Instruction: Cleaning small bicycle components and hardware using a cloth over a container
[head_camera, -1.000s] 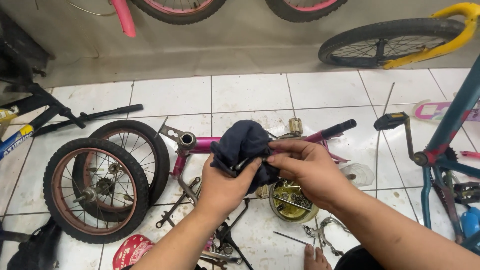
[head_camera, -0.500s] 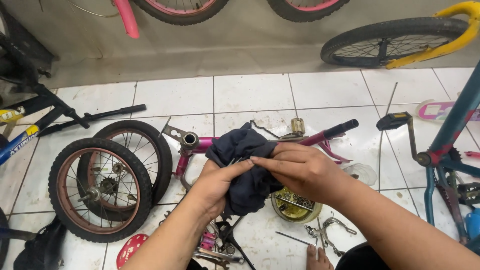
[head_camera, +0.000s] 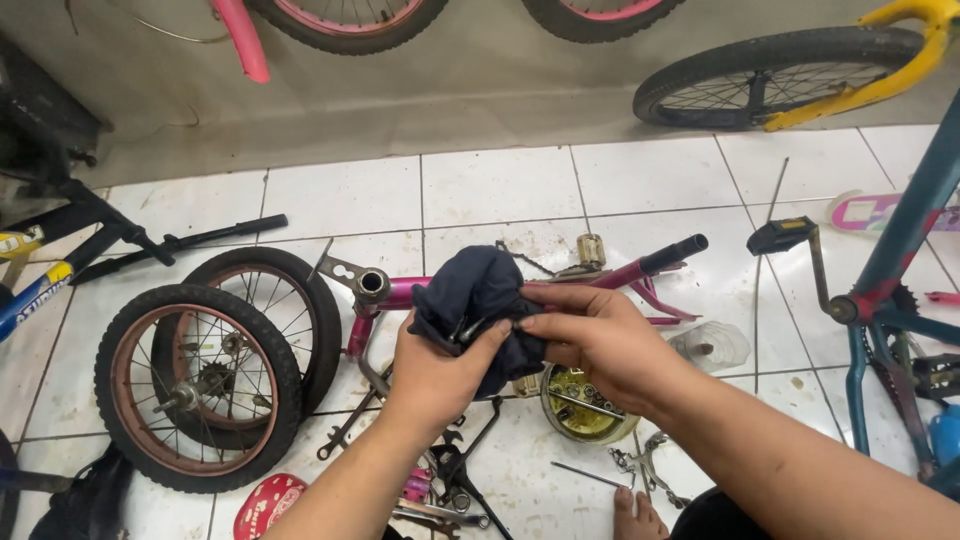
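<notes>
Both of my hands meet over the tiled floor around a dark blue rag (head_camera: 478, 290). My left hand (head_camera: 440, 372) cups the rag from below. My right hand (head_camera: 598, 340) pinches the rag's edge from the right, where a small metal part (head_camera: 470, 328) shows between the fingers. Behind the hands lies a pink bicycle frame (head_camera: 640, 272) on its side. Just below my right hand sits a round yellow tin (head_camera: 585, 410) with small metal parts in it.
Two small wheels (head_camera: 195, 385) lean together at left. Wrenches and tools (head_camera: 450, 480) lie near my knees, with a red disc (head_camera: 268, 505). A teal bike frame (head_camera: 890, 290) stands at right, a yellow-forked wheel (head_camera: 790, 75) behind, a black frame (head_camera: 90, 235) at far left.
My hands and the rag have shifted slightly lower and stayed together; the fingers have reworked their grip on the cloth around the small part.
</notes>
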